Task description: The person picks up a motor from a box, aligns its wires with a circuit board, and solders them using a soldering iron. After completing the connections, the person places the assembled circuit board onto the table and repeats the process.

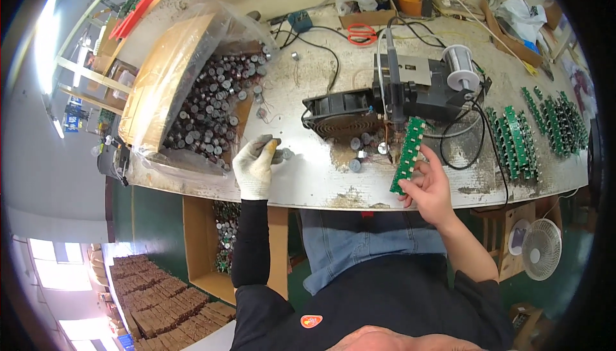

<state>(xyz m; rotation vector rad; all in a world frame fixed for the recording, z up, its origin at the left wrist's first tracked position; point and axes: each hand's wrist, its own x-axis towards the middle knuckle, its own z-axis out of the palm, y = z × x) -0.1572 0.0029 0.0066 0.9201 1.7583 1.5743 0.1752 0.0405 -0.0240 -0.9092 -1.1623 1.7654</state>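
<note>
left hand [255,166] gloved and curled, right hand [428,187] bare, pinching

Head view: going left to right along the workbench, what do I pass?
Bag of capacitors → gloved left hand holding a capacitor → black fan → green circuit board strip in the bare right hand → solder wire spool → rows of green boards.

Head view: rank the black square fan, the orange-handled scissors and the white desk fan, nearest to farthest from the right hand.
From the right hand, which holds a green circuit board strip:
1. Black square fan, up-left on the bench.
2. White desk fan, lower right, below the bench edge.
3. Orange-handled scissors, far up the bench.
</note>
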